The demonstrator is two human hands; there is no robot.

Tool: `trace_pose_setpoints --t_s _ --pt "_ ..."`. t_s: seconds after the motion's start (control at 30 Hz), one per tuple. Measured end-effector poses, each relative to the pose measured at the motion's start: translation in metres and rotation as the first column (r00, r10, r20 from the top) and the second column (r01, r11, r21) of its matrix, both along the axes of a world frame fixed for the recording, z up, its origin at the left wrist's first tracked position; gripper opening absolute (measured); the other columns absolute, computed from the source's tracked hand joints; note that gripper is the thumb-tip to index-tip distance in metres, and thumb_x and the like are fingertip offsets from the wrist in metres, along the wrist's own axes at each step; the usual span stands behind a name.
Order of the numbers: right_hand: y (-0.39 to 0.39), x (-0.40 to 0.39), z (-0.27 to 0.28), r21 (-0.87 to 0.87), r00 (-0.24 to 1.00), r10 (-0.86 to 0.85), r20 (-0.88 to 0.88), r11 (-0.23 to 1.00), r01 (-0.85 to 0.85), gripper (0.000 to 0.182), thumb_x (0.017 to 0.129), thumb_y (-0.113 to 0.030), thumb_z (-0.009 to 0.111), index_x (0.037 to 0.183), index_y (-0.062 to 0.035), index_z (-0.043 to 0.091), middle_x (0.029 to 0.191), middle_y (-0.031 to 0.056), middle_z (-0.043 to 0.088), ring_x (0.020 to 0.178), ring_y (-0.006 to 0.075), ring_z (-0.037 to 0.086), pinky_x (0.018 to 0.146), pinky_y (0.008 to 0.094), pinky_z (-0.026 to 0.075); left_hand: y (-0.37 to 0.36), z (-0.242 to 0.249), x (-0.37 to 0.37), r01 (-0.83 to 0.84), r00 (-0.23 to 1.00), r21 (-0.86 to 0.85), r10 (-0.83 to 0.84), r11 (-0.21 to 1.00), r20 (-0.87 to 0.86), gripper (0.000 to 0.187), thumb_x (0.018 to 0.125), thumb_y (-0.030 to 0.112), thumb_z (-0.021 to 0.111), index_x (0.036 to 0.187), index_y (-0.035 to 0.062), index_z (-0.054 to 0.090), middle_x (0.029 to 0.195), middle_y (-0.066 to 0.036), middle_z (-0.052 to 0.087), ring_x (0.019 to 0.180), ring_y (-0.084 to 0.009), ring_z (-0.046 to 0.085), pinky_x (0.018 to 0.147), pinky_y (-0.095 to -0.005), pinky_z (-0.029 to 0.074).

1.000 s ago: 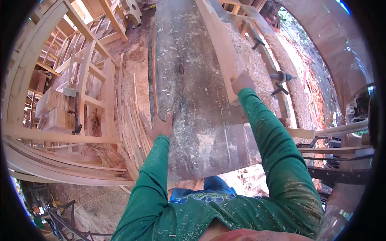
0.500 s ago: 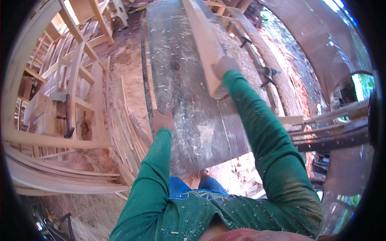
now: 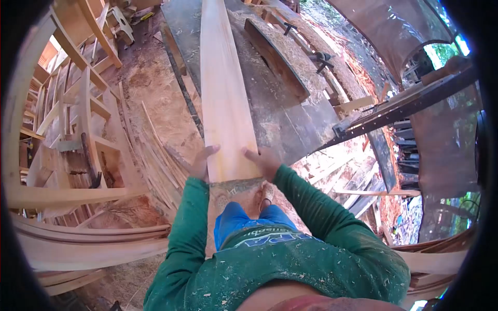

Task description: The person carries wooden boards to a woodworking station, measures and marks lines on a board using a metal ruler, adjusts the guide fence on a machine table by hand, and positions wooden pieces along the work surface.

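A long, pale wooden board [image 3: 226, 98] lies flat on the dark workbench [image 3: 280, 122], its near end at the bench's front edge. My left hand [image 3: 201, 161] grips the board's left edge near that end, thumb on top. On the opposite edge, my right hand [image 3: 265, 160] holds the board in the same way, its thumb resting on the upper face. The fingers of both hands are mostly hidden below the board's edges.
A dark-edged wooden piece [image 3: 276, 59] stands on the bench right of the board. Clamps [image 3: 322, 59] sit farther right. Wooden frames [image 3: 96, 109] stand at the left, near thin strips [image 3: 161, 140] on the shavings-covered floor. A dark beam [image 3: 404, 106] juts out at right.
The board has turned from its narrow edge view to lying flat, and has come nearer and left. My right hand moved down and left to its near end; my left hand now grips it too.
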State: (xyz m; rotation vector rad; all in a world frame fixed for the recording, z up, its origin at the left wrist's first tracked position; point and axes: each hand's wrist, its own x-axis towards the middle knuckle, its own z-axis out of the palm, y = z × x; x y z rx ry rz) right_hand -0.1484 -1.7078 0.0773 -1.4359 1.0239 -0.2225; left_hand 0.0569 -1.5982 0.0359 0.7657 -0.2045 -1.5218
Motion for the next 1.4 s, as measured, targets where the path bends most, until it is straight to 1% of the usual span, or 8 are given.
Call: trace_pose_setpoints --t_s 0.2,0.4,0.77,0.9,1.03,1.13,1.23,1.4 --pt "0.073 -0.006 -0.035 -0.111 0.996 -0.086 -0.022 0.99 0.083 0.06 0.103 -0.05 0.054 0.128 0.0039 0.065 0.116 0.0192 0.072 0.105 0.0283 0.07 0.095 0.0414 0.052 0.065 -0.003 -0.01 0.03 0.998 0.13 -0.036 0.991 0.043 0.048 0.095 0.024 0.062 0.129 -0.0094 0.058 0.117 -0.021 0.07 0.099 -0.0278 0.074 0.089 -0.0386 0.06" --pt "0.113 -0.105 -0.109 0.508 0.992 -0.121 0.024 0.857 0.092 0.075 0.105 -0.061 0.041 0.15 0.0 0.044 0.141 0.0144 0.06 0.126 0.0249 0.06 0.108 0.0395 0.048 0.1 0.041 -0.111 -0.084 0.957 0.217 0.018 0.973 0.289 0.047 0.085 0.011 0.072 0.126 -0.01 0.06 0.107 -0.019 0.074 0.093 -0.0288 0.075 0.086 -0.0394 0.061" --pt "0.163 -0.232 -0.194 0.873 0.932 -0.347 0.103 0.48 0.082 0.09 0.097 -0.081 0.029 0.146 -0.0106 0.055 0.137 0.0164 0.064 0.121 0.031 0.063 0.101 0.0458 0.053 0.122 0.049 -0.307 -0.23 0.379 0.254 -0.154 0.939 0.912 0.082 0.074 0.021 0.078 0.145 -0.002 0.044 0.116 -0.028 0.07 0.104 -0.0398 0.072 0.092 -0.0455 0.056" --pt "0.154 -0.24 -0.178 0.716 0.971 -0.228 0.078 0.69 0.104 0.08 0.101 -0.073 0.034 0.14 -0.008 0.059 0.127 0.0184 0.069 0.107 0.0312 0.069 0.09 0.0445 0.057 0.104 0.061 -0.33 -0.188 0.377 0.333 -0.245 0.924 0.893 0.09 0.074 0.024 0.078 0.15 -0.0008 0.036 0.118 -0.028 0.069 0.108 -0.0418 0.07 0.095 -0.0464 0.055" --pt "0.113 -0.283 -0.168 0.02 0.965 0.164 -0.205 0.986 -0.163 0.059 0.103 -0.056 0.048 0.126 -0.0041 0.066 0.111 0.0197 0.074 0.091 0.0309 0.073 0.079 0.0443 0.059 0.099 0.058 -0.335 -0.205 0.303 0.385 -0.316 0.9 0.899 0.091 0.075 0.027 0.078 0.15 -0.0007 0.035 0.12 -0.029 0.068 0.11 -0.043 0.069 0.098 -0.0468 0.053" --pt "0.055 -0.265 -0.096 -0.337 0.944 0.024 -0.33 0.931 -0.141 0.041 0.096 -0.035 0.068 0.121 -0.0026 0.068 0.102 0.0196 0.073 0.098 0.0239 0.072 0.083 0.0376 0.058 0.099 0.067 -0.333 -0.187 0.319 0.373 -0.303 0.909 0.898 0.095 0.076 0.03 0.08 0.151 -0.0039 0.033 0.12 -0.03 0.067 0.111 -0.044 0.068 0.097 -0.0459 0.053" --pt "0.046 -0.218 0.034 -0.466 0.991 0.108 0.073 0.882 -0.062 0.064 0.09 -0.036 0.077 0.144 -0.0109 0.055 0.114 0.0116 0.07 0.096 0.019 0.069 0.08 0.0342 0.057 0.101 0.059 -0.331 -0.128 0.368 0.311 -0.247 0.942 0.897 0.096 0.08 0.03 0.081 0.153 -0.0063 0.03 0.121 -0.029 0.067 0.11 -0.0419 0.069 0.096 -0.0434 0.055" --pt "0.022 -0.168 0.012 -0.682 0.978 0.16 -0.132 0.701 -0.207 0.038 0.089 -0.022 0.078 0.123 -0.0077 0.069 0.112 0.0125 0.069 0.101 0.0236 0.066 0.084 0.0341 0.056 0.115 0.004 -0.279 0.014 0.706 0.026 -0.028 1.0 0.707 0.083 0.087 0.022 0.079 0.152 -0.0045 0.035 0.119 -0.021 0.07 0.11 -0.0307 0.07 0.092 -0.039 0.058"
